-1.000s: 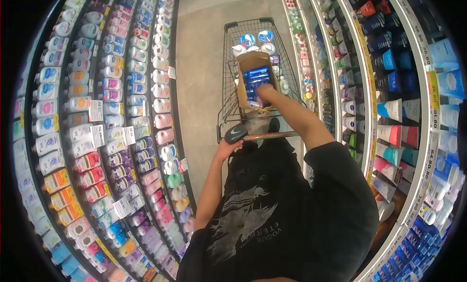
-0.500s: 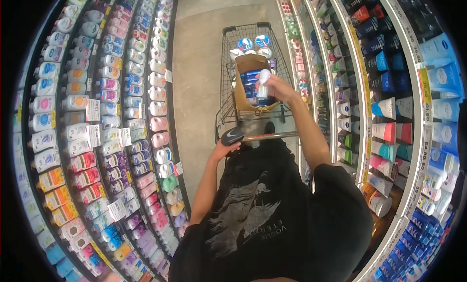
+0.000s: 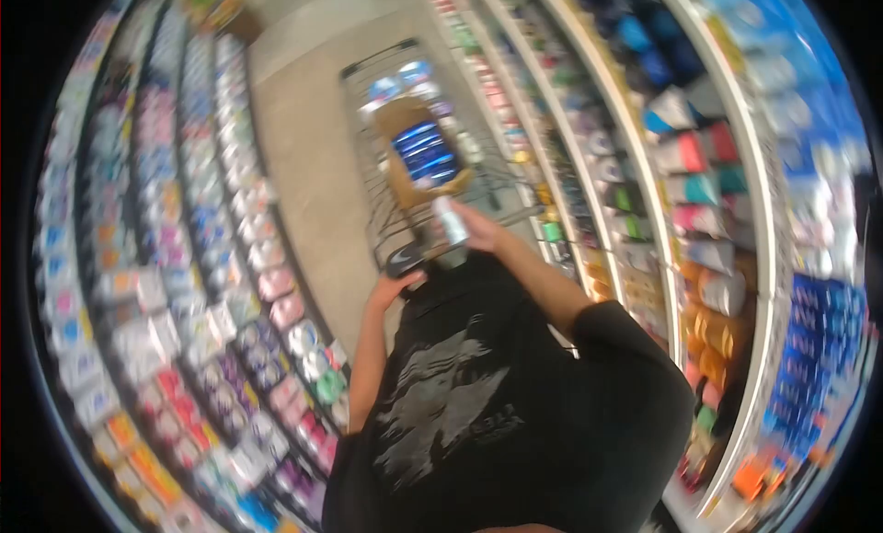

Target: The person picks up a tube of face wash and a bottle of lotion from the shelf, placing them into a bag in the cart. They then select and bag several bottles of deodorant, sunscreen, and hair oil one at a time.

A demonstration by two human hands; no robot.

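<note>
My right hand (image 3: 476, 228) is closed around a small pale bottle (image 3: 451, 222) with a white rounded cap, held above the handle side of the shopping cart (image 3: 370, 202). At the left end of the cart handle, my left hand (image 3: 401, 283) has its fingers wrapped on a black rounded thing (image 3: 405, 259) with a white swoosh. Inside the cart stands an open brown paper bag (image 3: 402, 182), just beyond the bottle. Shiny blue packages (image 3: 425, 153) fill the bag. Blue-and-white containers (image 3: 414, 72) sit deeper in the cart, blurred by motion.
Shelves of bottles (image 3: 262, 252) line the left side of the aisle. Along the right, another shelf rack (image 3: 635, 156) holds tubes and bottles close to the cart and my right arm. A pale floor (image 3: 299, 137) runs between the left shelves and the cart.
The bottle in my right hand has come back from over the paper bag toward my body. My view has turned, so the cart appears tilted and farther left. The left hand keeps its hold.
</note>
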